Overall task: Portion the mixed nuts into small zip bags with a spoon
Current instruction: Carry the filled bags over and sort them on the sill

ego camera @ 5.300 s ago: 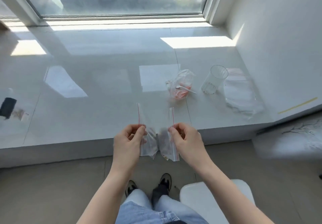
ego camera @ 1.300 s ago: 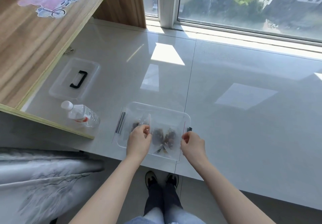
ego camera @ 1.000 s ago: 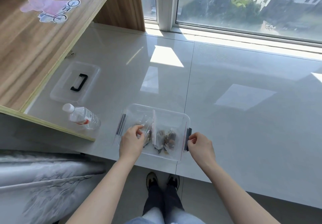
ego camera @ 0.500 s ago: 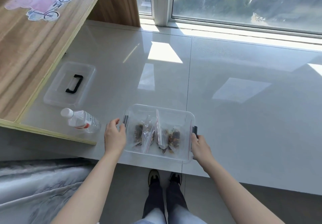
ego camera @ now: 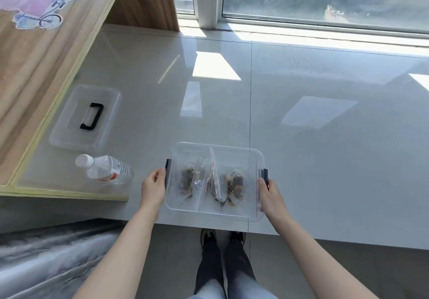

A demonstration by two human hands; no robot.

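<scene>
Head view: left hand (ego camera: 153, 186) and right hand (ego camera: 269, 195) grip opposite end latches of clear storage box (ego camera: 232, 214). Between them, inside, two filled zip bags of nuts (ego camera: 234, 182). Risk: box sits at ledge edge; uneven pull could tip it off.

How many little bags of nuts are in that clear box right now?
2, both inside the clear plastic box: one small zip bag of nuts in its left half, the other zip bag in its right half, leaning together. More could be hidden beneath them.
</scene>
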